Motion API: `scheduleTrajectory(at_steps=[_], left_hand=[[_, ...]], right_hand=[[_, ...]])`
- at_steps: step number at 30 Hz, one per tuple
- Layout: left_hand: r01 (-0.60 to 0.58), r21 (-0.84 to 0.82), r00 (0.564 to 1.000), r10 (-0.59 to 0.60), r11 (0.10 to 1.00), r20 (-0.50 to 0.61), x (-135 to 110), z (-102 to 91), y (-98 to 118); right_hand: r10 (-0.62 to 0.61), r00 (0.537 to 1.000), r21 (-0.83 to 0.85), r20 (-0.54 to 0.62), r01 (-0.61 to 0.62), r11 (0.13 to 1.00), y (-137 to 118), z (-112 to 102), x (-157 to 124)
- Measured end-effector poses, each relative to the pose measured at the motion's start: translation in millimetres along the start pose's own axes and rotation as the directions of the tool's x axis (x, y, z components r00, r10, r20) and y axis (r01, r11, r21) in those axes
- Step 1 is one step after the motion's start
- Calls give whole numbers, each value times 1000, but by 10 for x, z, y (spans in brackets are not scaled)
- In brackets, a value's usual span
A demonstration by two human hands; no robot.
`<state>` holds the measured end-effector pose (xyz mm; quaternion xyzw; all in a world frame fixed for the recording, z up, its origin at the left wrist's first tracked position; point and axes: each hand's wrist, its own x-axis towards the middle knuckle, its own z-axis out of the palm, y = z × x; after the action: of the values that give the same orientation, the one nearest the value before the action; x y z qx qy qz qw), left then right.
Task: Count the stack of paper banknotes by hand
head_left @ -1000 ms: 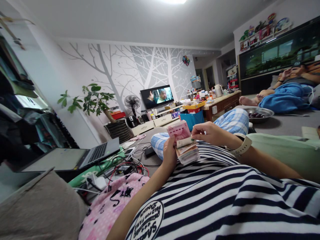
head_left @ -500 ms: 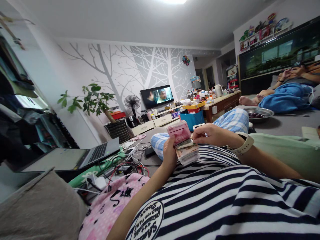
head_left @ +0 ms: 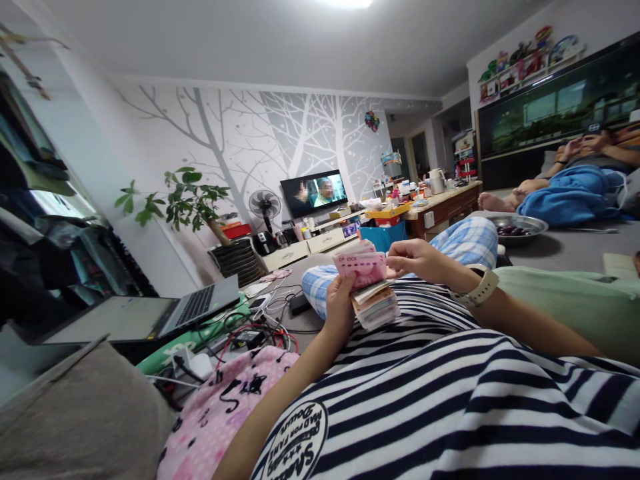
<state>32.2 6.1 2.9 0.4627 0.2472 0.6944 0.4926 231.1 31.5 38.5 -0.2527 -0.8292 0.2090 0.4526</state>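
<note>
My left hand [head_left: 339, 308] grips a thick stack of banknotes [head_left: 373, 300] resting on my striped shirt, with pink notes folded up at the top. My right hand [head_left: 416, 259], with a pale watch on its wrist, pinches the upper edge of the pink notes [head_left: 361, 263] between thumb and fingers. Both hands are closed on the money. I lie back, with my legs in blue checked trousers [head_left: 465, 240] stretched out beyond the hands.
An open laptop [head_left: 165, 315] sits at the left above tangled cables [head_left: 255, 333] and a pink cushion [head_left: 220, 407]. A metal bowl [head_left: 517, 229] stands at the right, near another person lying under a blue blanket [head_left: 575, 193]. Far off are a TV [head_left: 314, 192], a fan and a plant.
My right hand has lifted from the lower notes to the top edge of the pink notes, which now lie flatter and spread wider. My left hand stays in place.
</note>
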Motion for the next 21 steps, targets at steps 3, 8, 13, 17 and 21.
scheduleTrajectory(at_steps=[3, 8, 13, 17, 21], left_hand=[[1, 7, 1000, -1, 1000, 4, 0, -8, -1], [-7, 31, 1000, 6, 999, 29, -8, -14, -5], [-8, 57, 999, 5, 998, 39, -1, -6, -1], [-61, 158, 998, 62, 986, -4, -7, -11, 58], [-171, 400, 965, 234, 900, -116, -45, -54, 128]], right_hand=[[23, 993, -46, -116, -29, 999, 22, 61, 15], [-10, 991, -90, -135, -2, 996, -31, 132, -6], [-57, 983, -126, -176, 34, 991, -43, 177, -18], [-73, 982, -124, -174, 52, 991, -57, 179, -28], [-121, 980, -125, -161, 101, 987, -87, 163, -42]])
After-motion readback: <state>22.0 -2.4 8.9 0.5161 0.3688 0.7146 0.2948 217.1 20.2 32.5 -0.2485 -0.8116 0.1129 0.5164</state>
